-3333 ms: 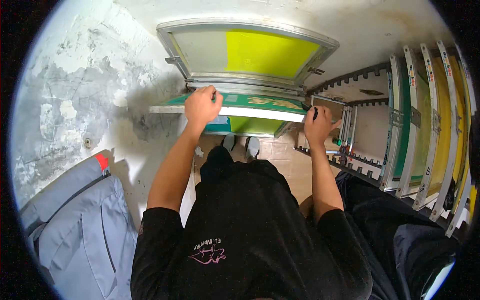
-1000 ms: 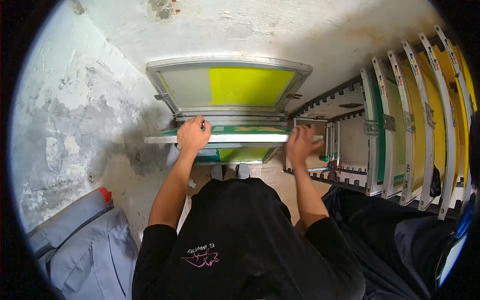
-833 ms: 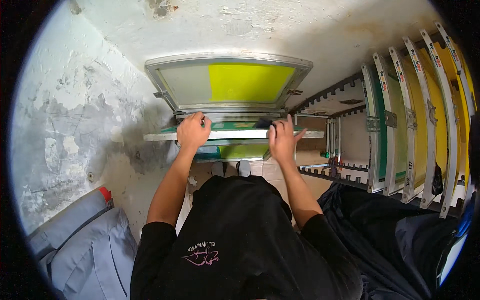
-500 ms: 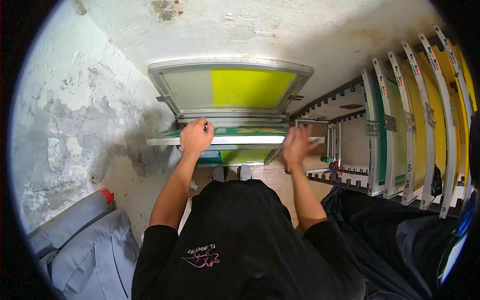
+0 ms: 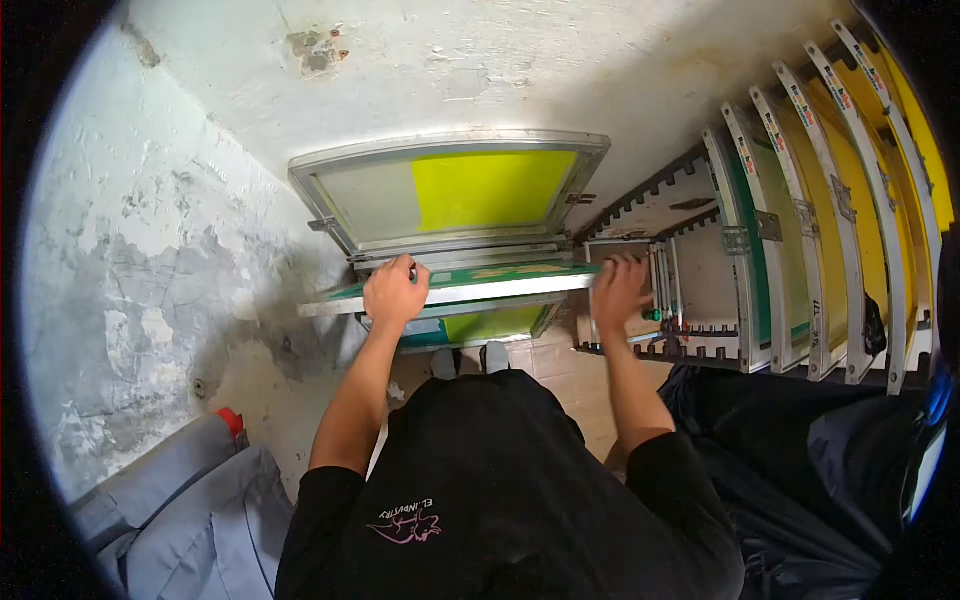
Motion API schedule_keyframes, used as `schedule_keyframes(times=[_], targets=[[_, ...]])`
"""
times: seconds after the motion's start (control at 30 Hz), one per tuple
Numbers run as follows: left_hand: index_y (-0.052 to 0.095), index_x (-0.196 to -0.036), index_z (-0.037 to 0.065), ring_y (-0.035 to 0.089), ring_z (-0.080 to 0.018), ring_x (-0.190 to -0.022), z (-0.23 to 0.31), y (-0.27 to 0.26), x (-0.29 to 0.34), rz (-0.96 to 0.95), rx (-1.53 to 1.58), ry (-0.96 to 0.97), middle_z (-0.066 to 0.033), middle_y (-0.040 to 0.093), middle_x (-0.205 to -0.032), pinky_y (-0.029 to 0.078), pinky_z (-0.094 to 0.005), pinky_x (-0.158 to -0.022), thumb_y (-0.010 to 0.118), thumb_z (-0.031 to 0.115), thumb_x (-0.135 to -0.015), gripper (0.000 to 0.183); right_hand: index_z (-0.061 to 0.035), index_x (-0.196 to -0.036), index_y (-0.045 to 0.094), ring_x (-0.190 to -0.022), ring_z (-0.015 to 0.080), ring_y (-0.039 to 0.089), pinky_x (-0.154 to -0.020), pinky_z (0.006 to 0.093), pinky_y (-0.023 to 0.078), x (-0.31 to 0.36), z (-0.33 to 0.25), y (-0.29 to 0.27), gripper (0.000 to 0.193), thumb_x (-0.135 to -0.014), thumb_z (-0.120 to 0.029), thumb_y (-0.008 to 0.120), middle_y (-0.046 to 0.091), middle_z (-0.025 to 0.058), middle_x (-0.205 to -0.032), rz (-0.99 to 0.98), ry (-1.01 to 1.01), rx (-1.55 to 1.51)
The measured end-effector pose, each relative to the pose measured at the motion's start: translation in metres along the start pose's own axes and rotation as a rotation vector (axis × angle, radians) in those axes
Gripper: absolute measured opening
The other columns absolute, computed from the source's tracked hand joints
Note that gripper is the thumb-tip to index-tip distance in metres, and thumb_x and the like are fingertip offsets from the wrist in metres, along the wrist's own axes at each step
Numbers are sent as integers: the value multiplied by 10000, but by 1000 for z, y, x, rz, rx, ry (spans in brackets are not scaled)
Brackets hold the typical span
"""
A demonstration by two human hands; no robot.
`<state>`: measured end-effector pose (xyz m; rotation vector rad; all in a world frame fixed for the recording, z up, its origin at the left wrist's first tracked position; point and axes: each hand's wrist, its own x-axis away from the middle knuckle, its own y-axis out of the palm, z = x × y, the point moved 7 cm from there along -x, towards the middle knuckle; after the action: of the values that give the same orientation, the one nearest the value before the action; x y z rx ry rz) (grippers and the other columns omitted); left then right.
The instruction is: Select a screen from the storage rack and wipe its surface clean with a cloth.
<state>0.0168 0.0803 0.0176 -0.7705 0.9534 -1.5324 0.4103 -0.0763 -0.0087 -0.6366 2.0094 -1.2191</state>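
Observation:
A screen-printing frame [image 5: 500, 289] with a pale metal edge and green mesh is held in front of me, seen nearly edge-on and tilted, its right end slightly higher. My left hand [image 5: 396, 292] grips its near bar left of the middle, fingers curled over the top. At the right end, my right hand [image 5: 620, 295] is wrapped over the bar, its fingertips partly hidden. Behind, a larger frame with a yellow-green panel [image 5: 490, 190] leans against the wall. Below the held frame shows another one, with teal and yellow-green mesh [image 5: 495, 324].
At the right, a notched black rack [image 5: 655, 350] holds several upright metal frames [image 5: 745, 250] with green and yellow mesh. Black cloth [image 5: 790, 470] lies below it. Grey fabric [image 5: 190, 500] is at the lower left, beside the peeling wall [image 5: 130, 290]. My feet [image 5: 470, 360] stand close to the frames.
My right hand has shifted slightly right, its fingers closing round the frame's end. The held frame has gone from nearly level to tilted, left end lower. The whole view has shifted a little.

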Motion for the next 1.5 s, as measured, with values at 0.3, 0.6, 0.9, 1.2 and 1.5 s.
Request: schedule_keyframes(times=[0.3,0.6,0.9,1.2,1.5], targets=[[704,-893,82,695,-380,-852,5,-2,-8,-32,-25,14,-120,740,-890,543,-512,-739,600,337,-920,277,-148,-1261,626,-1538,412,250,-1024,914,71,60,-129,19,327,-1026,-352,526,540,112,-1409,-337,-299,-51],[692,-869,90,694,-373,-845,5,0,2,-5,-28,92,-129,726,-871,541,-513,-732,606,322,-923,252,-127,-1312,559,-1557,407,206,-1096,868,99,7,2,-12,349,-1096,-352,404,444,117,-1555,-107,187,13],[697,-885,111,696,-370,-861,4,2,-2,-34,-1,116,-96,741,-894,541,-505,-740,606,325,-928,236,-144,-1321,591,-1545,367,265,-1079,877,127,66,-120,12,348,-1058,-351,495,511,93,-1484,-135,-287,-6],[696,-872,101,692,-379,-853,6,3,-1,-21,-27,143,-109,739,-892,536,-513,-726,600,317,-926,242,-128,-1233,636,-1539,444,227,-1054,902,64,11,-30,-7,364,-1085,-377,417,489,114,-1518,-33,167,-22],[675,-843,88,687,-379,-854,7,2,-12,51,-32,142,-120,734,-875,527,-516,-716,600,315,-915,250,-144,-1247,640,-1538,378,263,-1075,885,91,35,-97,10,305,-1039,-350,553,538,92,-1426,-103,-288,-55]])
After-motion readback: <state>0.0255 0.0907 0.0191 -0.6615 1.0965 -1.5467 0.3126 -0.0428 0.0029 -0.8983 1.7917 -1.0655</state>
